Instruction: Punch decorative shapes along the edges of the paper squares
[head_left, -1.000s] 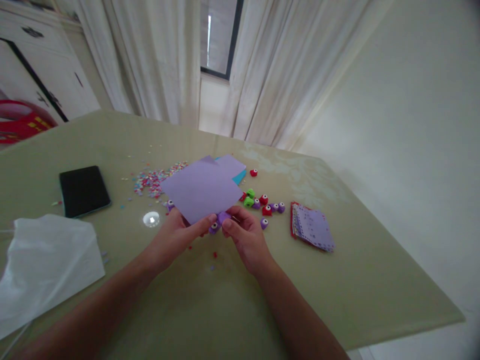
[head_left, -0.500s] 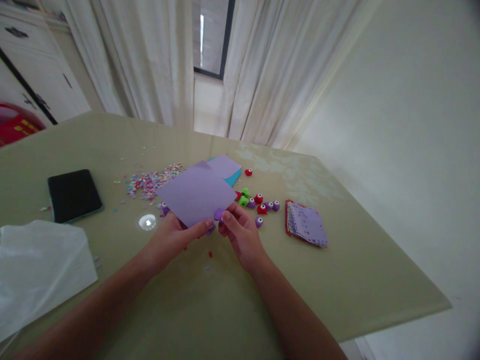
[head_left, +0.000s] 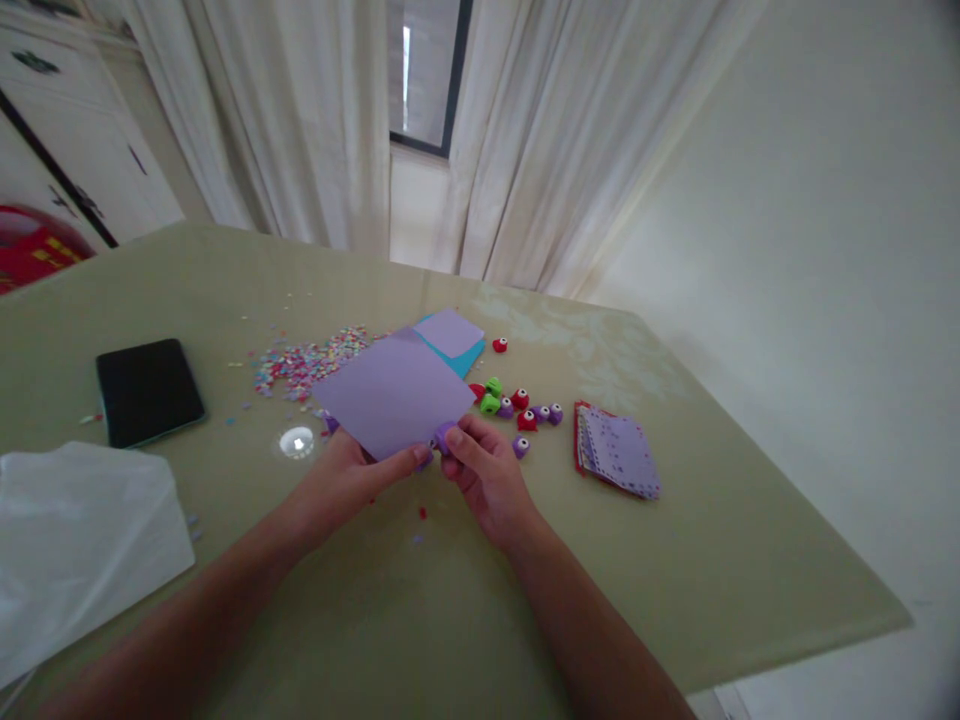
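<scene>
My left hand (head_left: pixel 360 468) is closed on the lower edge of a purple sheet of paper (head_left: pixel 401 385), thumb on top. My right hand (head_left: pixel 484 465) pinches a small purple paper punch (head_left: pixel 444 437) between thumb and fingers, at the sheet's near right edge. Part of another purple piece shows under my left thumb; its shape is mostly hidden. Right of the sheet lie several small punches with round eyes, among them a red one (head_left: pixel 527 421), a green one (head_left: pixel 490 404) and a purple one (head_left: pixel 520 446). Behind the held sheet are more purple paper (head_left: pixel 452 333) and blue paper (head_left: pixel 465 362).
A pile of coloured paper confetti (head_left: pixel 307 368) lies behind my left hand. Further left are a black tablet (head_left: pixel 150 392) and a white plastic bag (head_left: pixel 82 540). A stack of perforated purple and red sheets (head_left: pixel 619 452) is at the right of the green table (head_left: pixel 720 540).
The purple punch has shifted slightly within my right fingers at the paper's edge. My left hand keeps hold of the sheet. The view has moved very little.
</scene>
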